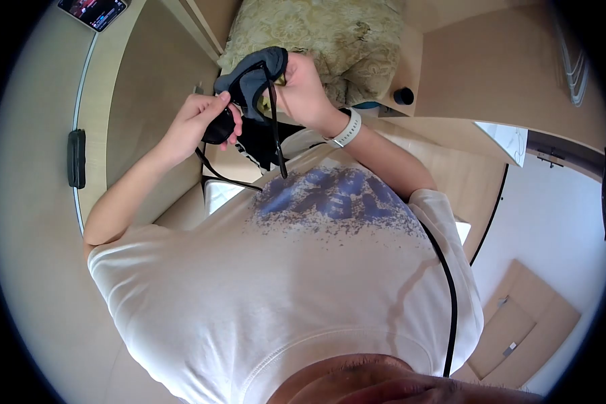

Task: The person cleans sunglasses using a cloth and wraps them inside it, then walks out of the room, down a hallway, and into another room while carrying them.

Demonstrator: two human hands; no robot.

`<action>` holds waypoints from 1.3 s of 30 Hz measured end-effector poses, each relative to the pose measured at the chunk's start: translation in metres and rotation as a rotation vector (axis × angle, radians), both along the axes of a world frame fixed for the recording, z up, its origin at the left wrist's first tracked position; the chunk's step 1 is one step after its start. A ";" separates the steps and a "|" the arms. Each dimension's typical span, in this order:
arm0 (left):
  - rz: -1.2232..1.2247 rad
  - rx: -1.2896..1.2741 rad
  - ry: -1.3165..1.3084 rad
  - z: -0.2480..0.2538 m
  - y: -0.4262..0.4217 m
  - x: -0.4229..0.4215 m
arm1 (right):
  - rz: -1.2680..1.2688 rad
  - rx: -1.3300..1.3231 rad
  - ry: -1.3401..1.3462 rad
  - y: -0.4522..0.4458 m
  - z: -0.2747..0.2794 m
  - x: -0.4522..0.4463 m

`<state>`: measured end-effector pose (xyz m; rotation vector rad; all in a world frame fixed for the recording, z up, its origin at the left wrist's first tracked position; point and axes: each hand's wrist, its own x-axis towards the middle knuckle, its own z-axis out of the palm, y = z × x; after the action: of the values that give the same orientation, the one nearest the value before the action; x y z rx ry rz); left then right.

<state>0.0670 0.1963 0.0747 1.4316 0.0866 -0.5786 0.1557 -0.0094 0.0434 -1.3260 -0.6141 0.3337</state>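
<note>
A pair of dark sunglasses (218, 129) is held up in front of my chest, with both temple arms unfolded and pointing back towards my shirt. My left hand (202, 121) pinches it around the lens on the left. A dark grey cloth (252, 84) wraps over the other side of the frame. My right hand (301, 91), with a pale watch on the wrist, has its fingers closed on that cloth around the lens. The cloth and fingers hide most of that lens.
A phone (95, 10) with a lit screen lies at the upper left. A black oblong case (77, 159) is below it. Ahead is a patterned cushion (303, 30), with a small black cup (403, 96) beside it. A black cable (451, 289) runs down over my right shoulder.
</note>
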 end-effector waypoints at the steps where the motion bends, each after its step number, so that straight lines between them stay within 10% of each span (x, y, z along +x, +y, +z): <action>1: 0.001 -0.001 -0.001 -0.001 0.001 0.000 | 0.014 0.008 -0.008 0.001 0.001 -0.002; 39: 0.134 -0.027 -0.052 0.003 -0.001 0.014 | 0.071 -0.057 -0.018 -0.004 -0.005 0.027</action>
<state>0.0814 0.1953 0.0780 1.4021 0.1323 -0.4309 0.1824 -0.0138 0.0381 -1.3649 -0.6720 0.3997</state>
